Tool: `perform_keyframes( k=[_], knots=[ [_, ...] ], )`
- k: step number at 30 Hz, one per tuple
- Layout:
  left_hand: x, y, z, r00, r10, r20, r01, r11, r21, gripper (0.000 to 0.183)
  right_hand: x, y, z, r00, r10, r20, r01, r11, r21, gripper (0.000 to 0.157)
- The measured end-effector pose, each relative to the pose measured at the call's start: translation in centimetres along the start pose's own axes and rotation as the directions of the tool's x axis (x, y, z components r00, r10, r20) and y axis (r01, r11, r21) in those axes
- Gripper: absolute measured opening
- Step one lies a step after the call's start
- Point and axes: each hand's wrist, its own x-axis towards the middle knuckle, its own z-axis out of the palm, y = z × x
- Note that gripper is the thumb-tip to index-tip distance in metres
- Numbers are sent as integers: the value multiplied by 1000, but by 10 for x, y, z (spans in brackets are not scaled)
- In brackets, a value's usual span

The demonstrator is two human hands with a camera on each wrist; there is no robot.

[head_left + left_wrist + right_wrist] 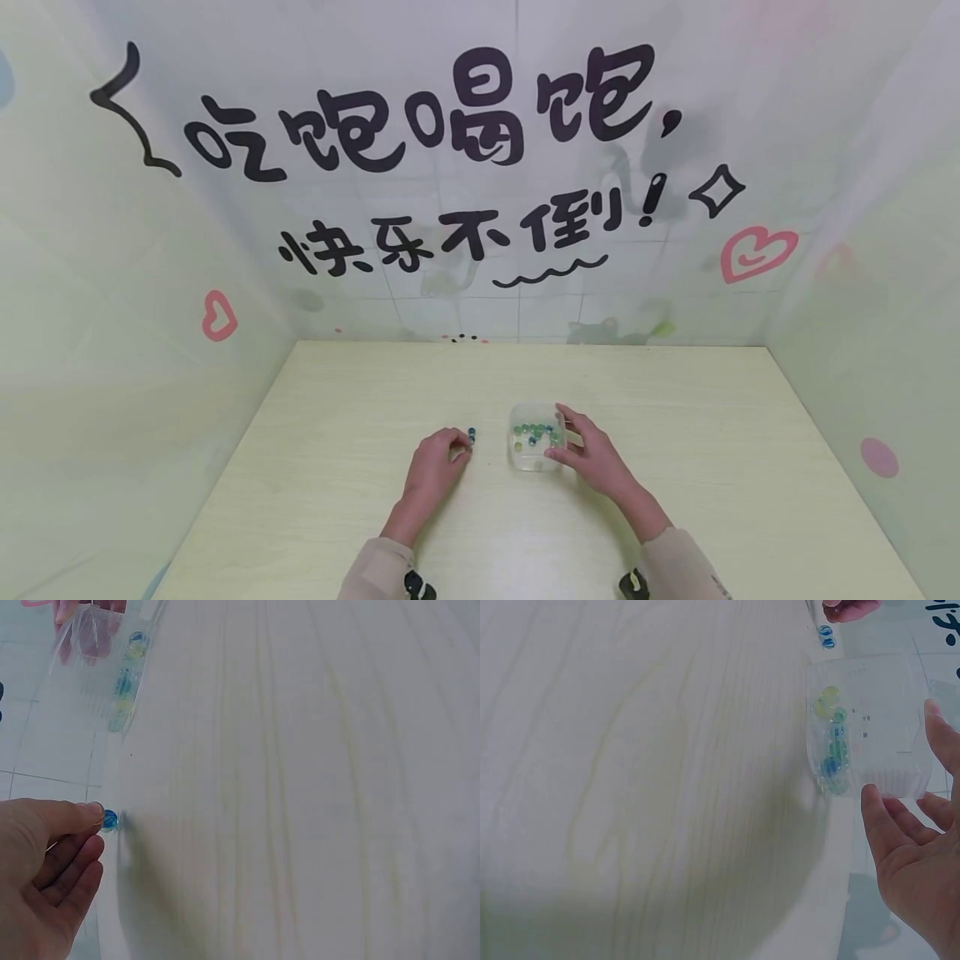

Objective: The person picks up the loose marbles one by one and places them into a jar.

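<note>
On the table, my left hand (435,467) pinches a glass marble between thumb and index fingertip, partly hidden by them. Blue marbles (472,432) stand in a short row right at those fingertips, and the left wrist view shows a blue marble (110,819) beside the thumb. To the right sits a clear plastic container (527,462), upright, with several green, yellow and blue marbles (837,742) on its bottom. My right hand (596,458) grips the container's right side, thumb near the front and fingers toward the back.
The pale wood-grain table (360,392) carries the container and marbles between both hands. A printed cloth wall (420,308) with black lettering rises behind the table's back edge, and similar walls stand left and right.
</note>
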Motion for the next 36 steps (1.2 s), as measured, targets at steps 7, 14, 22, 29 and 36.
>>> perform_keyframes(
  k=[7, 14, 22, 29, 36],
  knots=[
    [0, 8, -4, 1000, 7, -7, -7, 1000, -25, 8, 0, 1, 0, 1000, -10, 1, 10, 1000, 8, 78],
    [1, 16, -7, 1000, 22, -15, -23, 998, -56, 9, 0, 1, 0, 1000, -9, -1, 9, 1000, 6, 77],
    [1, 26, -12, 999, 47, -19, -48, 997, -54, 9, 0, 1, 0, 1000, -4, 2, 4, 1000, 3, 77],
    [3, 31, -13, 998, 67, -22, -68, 996, -60, 9, 1, 2, 0, 1000, -1, 3, 2, 1000, -5, 78],
    [4, 36, -13, 996, 82, -20, -84, 994, -67, 9, 1, 2, 0, 1000, 0, 6, 0, 1000, 10, 78]
  ],
)
